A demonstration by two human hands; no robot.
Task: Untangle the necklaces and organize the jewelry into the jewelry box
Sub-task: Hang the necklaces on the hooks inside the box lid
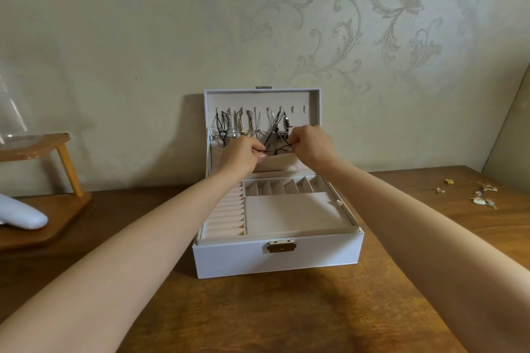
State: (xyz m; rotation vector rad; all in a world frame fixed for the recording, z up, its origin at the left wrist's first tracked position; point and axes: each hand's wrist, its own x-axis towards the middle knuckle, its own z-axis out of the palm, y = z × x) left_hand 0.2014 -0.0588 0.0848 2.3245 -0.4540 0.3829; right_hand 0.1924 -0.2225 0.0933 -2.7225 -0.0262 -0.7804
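At 9 o'clock of the jewelry box a wooden stand w/ a white form on its base plays no part in this step. The box sits mid tabletop, lid up vs. the wall. The lid's hooks carry several hung necklaces, and the tray below shows no pieces. The left hand has its fingers curled in, tips pinching a thin black cord just above the lid pouch. The right hand is the same, fingers curled & pinching that cord's other side, the hands near touching. Probably they're easing a snag or readying the cord to hang, can't tell which. To do it well, keep slack btw. the two pinches and widen loops, don't tug. Hold the cord fwd. of the camera charm at 12 o'clock so it doesn't catch. Then take it up to the free hooks at 1 o'clock and drop the tail into the pouch. The loose jewelry at 3 o'clock on the tabletop is not yet sorted. I'd put small bits in the rear compartments, rings in the rolls.
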